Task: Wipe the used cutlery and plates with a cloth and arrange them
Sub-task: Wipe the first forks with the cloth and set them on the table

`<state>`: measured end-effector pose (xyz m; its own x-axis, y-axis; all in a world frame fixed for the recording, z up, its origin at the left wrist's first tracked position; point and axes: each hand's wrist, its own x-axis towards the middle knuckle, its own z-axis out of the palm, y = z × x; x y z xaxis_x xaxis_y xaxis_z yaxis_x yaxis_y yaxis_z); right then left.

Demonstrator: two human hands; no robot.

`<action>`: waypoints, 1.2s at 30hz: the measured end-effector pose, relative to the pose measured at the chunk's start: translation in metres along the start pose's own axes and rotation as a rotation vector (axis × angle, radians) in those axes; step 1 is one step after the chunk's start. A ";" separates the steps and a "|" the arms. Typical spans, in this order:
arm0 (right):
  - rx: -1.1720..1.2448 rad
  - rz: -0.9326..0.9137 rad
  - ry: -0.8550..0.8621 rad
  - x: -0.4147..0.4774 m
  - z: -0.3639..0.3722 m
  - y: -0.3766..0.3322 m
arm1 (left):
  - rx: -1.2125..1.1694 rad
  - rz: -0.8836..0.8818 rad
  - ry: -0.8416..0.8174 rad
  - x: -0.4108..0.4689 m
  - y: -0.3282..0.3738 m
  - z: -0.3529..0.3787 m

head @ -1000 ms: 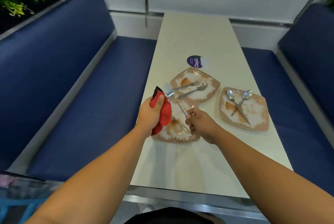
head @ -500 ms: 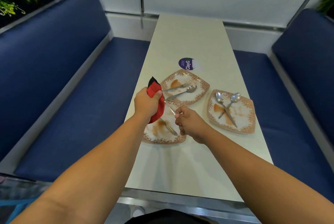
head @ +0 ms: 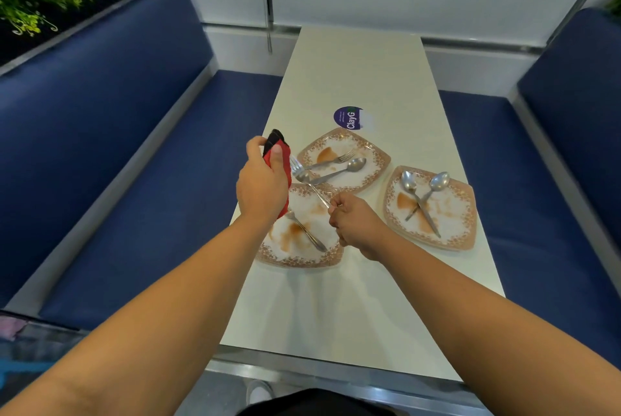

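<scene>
- Cutlery wiping looks to be the step in hand. At centre frame the left hand (head: 262,187) has its grip closed round a bunched red cloth (head: 281,165). The right hand (head: 356,224) pinches a fork (head: 311,185) by the handle end, prongs raised just beside the cloth; I cannot tell whether they touch it.
- Next move, as I judge it: bring the prongs into the cloth, close the fabric round them and draw the fork through, then set it down away from the stains. A hold so far back on the handle could let the fork twist.
- Plates, counted: three, all smeared brown and none looking wiped. A near plate (head: 302,259) lies under the hands, a far plate (head: 378,160) just above it, and a side plate (head: 460,214) at centre right, all on the pale worktop (head: 353,308).
- Cutlery, counted: six pieces.
  - the held fork
  - one utensil (head: 307,232) on the near plate, its head hidden by the left hand
  - a second fork (head: 332,162) and a spoon (head: 354,164) on the far plate
  - two crossed spoons (head: 418,204) on the side plate
- Cloths: one.
</scene>
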<state>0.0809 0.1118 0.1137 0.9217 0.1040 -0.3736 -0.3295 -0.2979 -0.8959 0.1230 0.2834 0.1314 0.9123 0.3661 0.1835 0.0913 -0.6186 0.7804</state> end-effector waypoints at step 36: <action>0.154 -0.005 0.073 0.010 -0.005 -0.020 | 0.397 0.427 -0.163 -0.031 0.025 0.026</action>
<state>0.0978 0.1138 0.1286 0.9339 0.0345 -0.3558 -0.3473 -0.1483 -0.9259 0.1075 0.2385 0.1295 0.9477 -0.0630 0.3130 -0.1825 -0.9113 0.3691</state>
